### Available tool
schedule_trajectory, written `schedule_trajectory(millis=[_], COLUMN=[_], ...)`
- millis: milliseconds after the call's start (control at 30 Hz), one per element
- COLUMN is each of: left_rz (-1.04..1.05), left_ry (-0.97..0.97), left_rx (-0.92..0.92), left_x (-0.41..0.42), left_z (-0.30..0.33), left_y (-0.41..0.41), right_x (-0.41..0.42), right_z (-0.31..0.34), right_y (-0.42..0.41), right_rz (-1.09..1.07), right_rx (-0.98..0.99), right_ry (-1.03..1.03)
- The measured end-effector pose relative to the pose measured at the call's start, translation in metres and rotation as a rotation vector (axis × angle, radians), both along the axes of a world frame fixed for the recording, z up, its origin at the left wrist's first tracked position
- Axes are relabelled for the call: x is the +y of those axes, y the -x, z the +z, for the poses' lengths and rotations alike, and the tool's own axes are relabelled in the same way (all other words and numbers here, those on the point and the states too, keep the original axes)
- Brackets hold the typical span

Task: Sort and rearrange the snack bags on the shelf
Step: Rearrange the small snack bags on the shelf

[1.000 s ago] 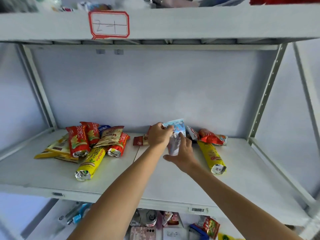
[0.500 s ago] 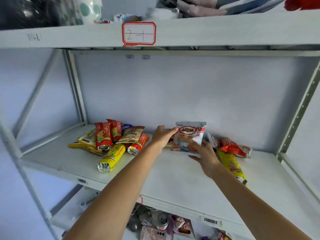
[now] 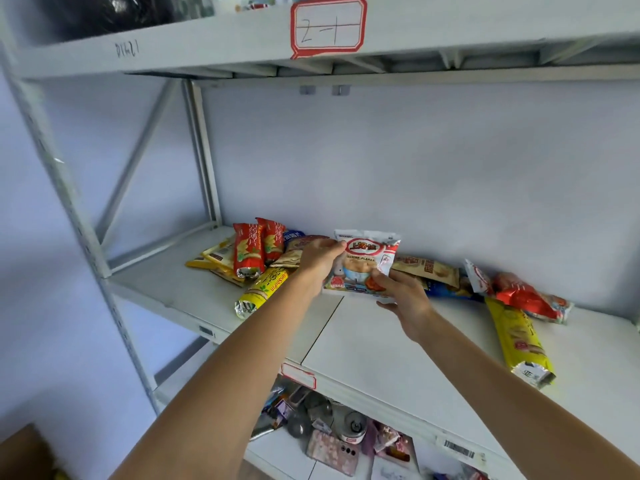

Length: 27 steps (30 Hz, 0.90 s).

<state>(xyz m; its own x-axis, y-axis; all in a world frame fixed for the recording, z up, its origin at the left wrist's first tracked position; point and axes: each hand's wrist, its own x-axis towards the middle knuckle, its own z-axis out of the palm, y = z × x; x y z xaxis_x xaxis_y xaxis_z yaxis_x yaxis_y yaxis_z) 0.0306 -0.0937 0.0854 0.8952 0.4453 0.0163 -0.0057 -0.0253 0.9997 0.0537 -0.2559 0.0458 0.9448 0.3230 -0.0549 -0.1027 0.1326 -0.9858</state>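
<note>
I hold a white shrimp-flakes bag (image 3: 363, 261) upright over the middle of the grey shelf (image 3: 381, 344), its front facing me. My left hand (image 3: 317, 261) grips its left edge and my right hand (image 3: 403, 296) grips its lower right corner. Left of it lies a pile of snack bags: two red packs (image 3: 256, 245), a yellow tube pack (image 3: 261, 291) and flat yellow packs (image 3: 216, 256). To the right lie a brown bag (image 3: 427, 268), a blue bag (image 3: 446, 291), a red bag (image 3: 526, 297) and a long yellow pack (image 3: 519, 337).
The shelf above carries a red-bordered label (image 3: 327, 27) reading 2-1. A grey upright post (image 3: 204, 157) stands at the back left. The shelf below (image 3: 332, 441) holds a phone, cans and small packets. The wall closes the back.
The bag has been turned from edge-on to face me and both hands now hold its sides. My view has shifted left and closer to the shelf.
</note>
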Motion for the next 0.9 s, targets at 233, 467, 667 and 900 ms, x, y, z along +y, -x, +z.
schedule_trajectory(millis=[233, 467, 667, 900], left_rz=[0.019, 0.017, -0.062, -0.181], left_ry=[-0.056, -0.126, -0.151, -0.378], left_rx=[0.097, 0.161, 0.191, 0.233], left_x=[0.109, 0.219, 0.29, 0.331], left_z=[-0.035, -0.052, -0.061, -0.052], left_y=[-0.014, -0.053, -0.098, -0.146], right_x=[0.095, 0.204, 0.277, 0.321], right_z=[-0.031, -0.04, -0.051, -0.051], right_y=[-0.018, -0.05, -0.082, -0.129], right_rz=[0.086, 0.06, -0.114, -0.235], right_rx=[0.148, 0.143, 0.219, 0.259], right_ry=[0.051, 0.267, 0.221, 0.112])
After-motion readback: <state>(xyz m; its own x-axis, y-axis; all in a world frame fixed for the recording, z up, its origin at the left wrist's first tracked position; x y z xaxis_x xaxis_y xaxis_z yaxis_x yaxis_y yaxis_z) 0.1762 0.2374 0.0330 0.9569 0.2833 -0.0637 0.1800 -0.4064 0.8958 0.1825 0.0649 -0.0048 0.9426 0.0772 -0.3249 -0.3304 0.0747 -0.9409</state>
